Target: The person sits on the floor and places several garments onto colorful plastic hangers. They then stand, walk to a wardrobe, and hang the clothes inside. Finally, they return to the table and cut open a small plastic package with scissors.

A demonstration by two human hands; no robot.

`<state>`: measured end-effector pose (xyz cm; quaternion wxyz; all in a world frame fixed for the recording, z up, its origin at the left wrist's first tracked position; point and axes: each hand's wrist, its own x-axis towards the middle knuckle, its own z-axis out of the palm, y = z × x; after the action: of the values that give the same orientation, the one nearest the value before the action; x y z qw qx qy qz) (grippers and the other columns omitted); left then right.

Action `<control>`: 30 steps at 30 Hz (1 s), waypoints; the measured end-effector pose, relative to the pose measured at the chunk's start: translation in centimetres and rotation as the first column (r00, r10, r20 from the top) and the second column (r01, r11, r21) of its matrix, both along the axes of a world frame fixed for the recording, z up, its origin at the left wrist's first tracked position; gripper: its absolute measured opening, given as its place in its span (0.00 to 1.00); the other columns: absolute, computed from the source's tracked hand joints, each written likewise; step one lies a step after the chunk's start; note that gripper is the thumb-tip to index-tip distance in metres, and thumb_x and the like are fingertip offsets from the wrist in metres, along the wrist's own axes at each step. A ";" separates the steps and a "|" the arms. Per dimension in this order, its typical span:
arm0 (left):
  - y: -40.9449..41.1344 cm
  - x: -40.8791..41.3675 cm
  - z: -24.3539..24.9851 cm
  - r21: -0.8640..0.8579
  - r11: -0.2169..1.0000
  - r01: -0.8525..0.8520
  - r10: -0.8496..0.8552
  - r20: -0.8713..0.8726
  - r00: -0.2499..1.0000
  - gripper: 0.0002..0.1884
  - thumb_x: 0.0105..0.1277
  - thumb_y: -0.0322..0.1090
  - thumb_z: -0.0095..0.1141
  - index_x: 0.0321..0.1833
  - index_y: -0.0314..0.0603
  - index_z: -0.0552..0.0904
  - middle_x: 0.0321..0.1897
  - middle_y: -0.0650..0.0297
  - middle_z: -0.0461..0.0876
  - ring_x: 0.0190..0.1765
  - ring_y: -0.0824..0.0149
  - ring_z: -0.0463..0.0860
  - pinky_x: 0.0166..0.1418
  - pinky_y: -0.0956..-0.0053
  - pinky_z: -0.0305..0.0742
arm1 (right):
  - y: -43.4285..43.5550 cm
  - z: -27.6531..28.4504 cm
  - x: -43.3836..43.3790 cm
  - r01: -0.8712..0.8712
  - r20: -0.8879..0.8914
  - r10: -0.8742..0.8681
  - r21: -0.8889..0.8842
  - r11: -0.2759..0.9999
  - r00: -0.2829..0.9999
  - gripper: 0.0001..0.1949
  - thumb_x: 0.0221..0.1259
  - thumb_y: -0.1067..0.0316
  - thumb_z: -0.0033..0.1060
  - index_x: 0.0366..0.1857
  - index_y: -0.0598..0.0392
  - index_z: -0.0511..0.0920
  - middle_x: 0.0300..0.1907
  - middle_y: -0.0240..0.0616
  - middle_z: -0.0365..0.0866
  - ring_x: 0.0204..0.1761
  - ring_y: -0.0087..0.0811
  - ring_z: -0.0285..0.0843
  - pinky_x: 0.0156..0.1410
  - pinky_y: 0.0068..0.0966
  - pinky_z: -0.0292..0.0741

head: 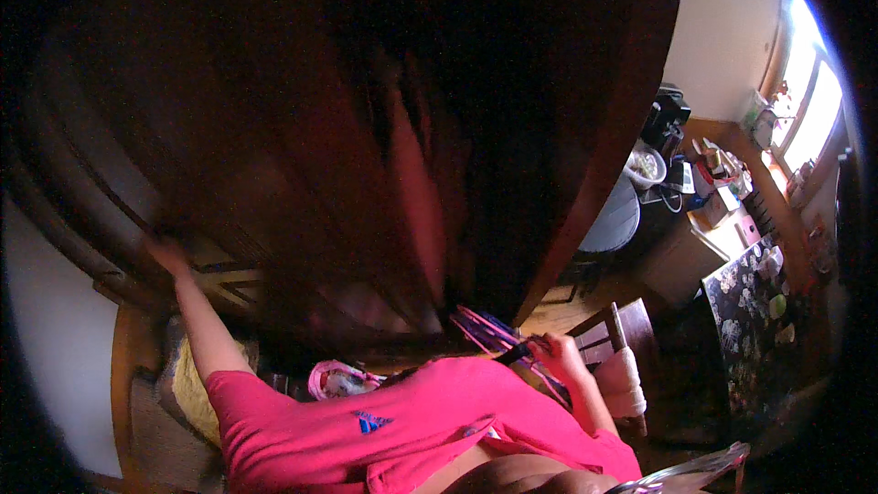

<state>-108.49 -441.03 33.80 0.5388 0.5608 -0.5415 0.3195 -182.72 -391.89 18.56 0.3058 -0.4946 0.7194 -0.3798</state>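
Observation:
A tall dark wooden wardrobe (274,219) fills most of the view before me, its inside deep in shadow. Among the shadows hangs a reddish garment (418,206). My left hand (166,254) reaches out to the far left, against or very near the wardrobe's dark door; it is blurred, and its fingers are lost in the dark. Close to my body, my right hand (559,357) grips a bundle of thin pink and dark clothes hangers (480,329). The bundle's lower part is partly hidden behind my pink shirt.
To the right stand a wooden chair (617,329) with a pale cloth over it and a table with a dark floral cover (744,315). A grey round top (610,216) and a white bowl (646,165) are further back. A yellow furry cover (192,384) lies at lower left.

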 end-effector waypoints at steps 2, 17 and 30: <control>0.4 0.1 0.1 0.195 0.948 0.253 -0.247 -0.053 0.968 0.24 0.63 0.28 0.44 0.62 0.27 0.68 0.60 0.43 0.69 0.61 0.49 0.70 0.65 0.61 0.63 | -0.4 3.8 -0.4 0.001 -0.010 -0.001 0.002 1.000 1.000 0.13 0.57 0.64 0.63 0.23 0.63 0.74 0.18 0.45 0.73 0.24 0.21 0.66 0.27 0.28 0.67; 25.6 -48.2 10.2 0.401 0.229 0.887 -0.928 0.365 0.074 0.15 0.53 0.25 0.58 0.45 0.41 0.80 0.47 0.57 0.79 0.47 0.54 0.79 0.52 0.64 0.76 | 1.0 26.7 -1.3 0.286 -0.109 -0.351 -0.384 0.878 0.930 0.09 0.53 0.70 0.62 0.34 0.64 0.81 0.26 0.38 0.82 0.29 0.21 0.78 0.34 0.20 0.73; 14.5 -72.8 5.3 0.069 -0.015 0.998 -0.968 -0.250 0.003 0.22 0.56 0.25 0.52 0.56 0.39 0.71 0.49 0.48 0.75 0.55 0.49 0.74 0.57 0.63 0.71 | 7.0 31.2 0.8 0.468 -0.046 -0.749 -0.755 0.460 0.661 0.18 0.65 0.55 0.51 0.41 0.63 0.76 0.26 0.39 0.82 0.22 0.22 0.72 0.30 0.19 0.69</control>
<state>-181.27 -426.53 39.11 0.5720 0.0931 -0.7745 -0.2535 -181.90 -384.94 49.73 -0.2036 -0.3341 0.6977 -0.6001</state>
